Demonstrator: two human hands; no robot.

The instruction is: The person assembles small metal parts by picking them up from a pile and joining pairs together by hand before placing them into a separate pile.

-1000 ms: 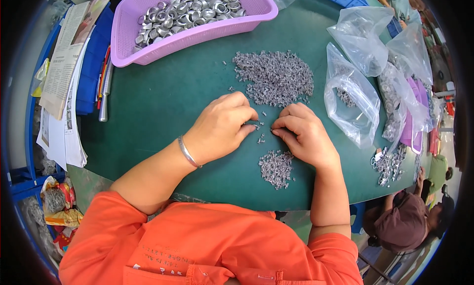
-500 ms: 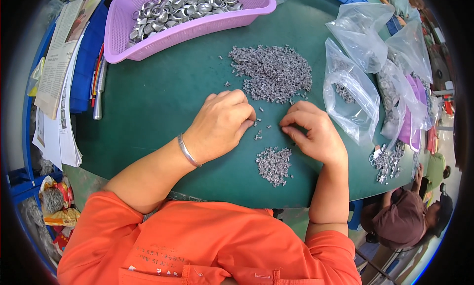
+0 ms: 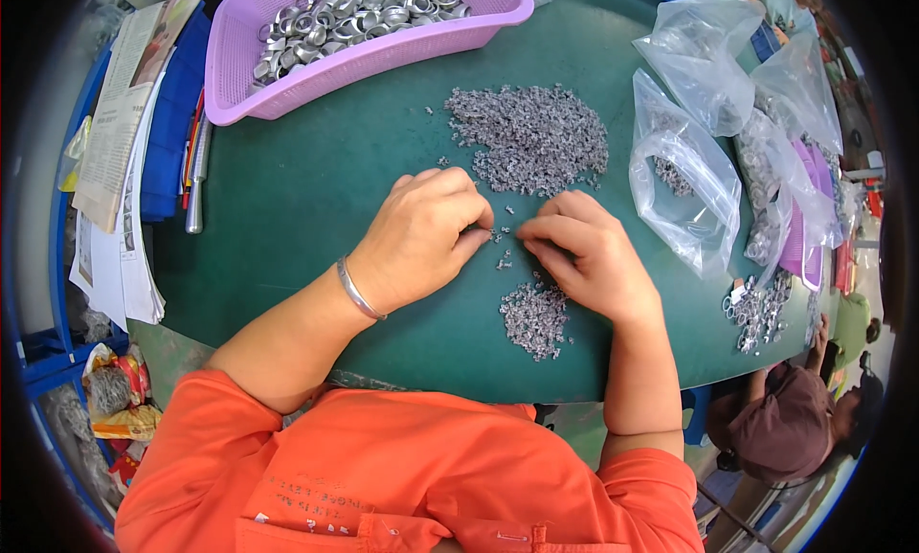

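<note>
Has a lilac perforated plastic basket (image 3: 383, 60) of silvery metal rings (image 3: 354, 22) beyond the left hand (image 3: 421, 229), bent over the dark-green worktop (image 3: 306, 208) with thumb and forefinger nearly together. Has loose tiny grey pieces (image 3: 504, 264) just right of it, a broad grey heap (image 3: 531, 136) farther out and a small roundish grey heap (image 3: 534, 318) nearer the body. Holds the right hand (image 3: 589, 254) right of the loose pieces, thumb and forefinger also close, with a crumpled clear plastic bag (image 3: 699, 199) on its right; cannot tell of a piece in either.
</note>
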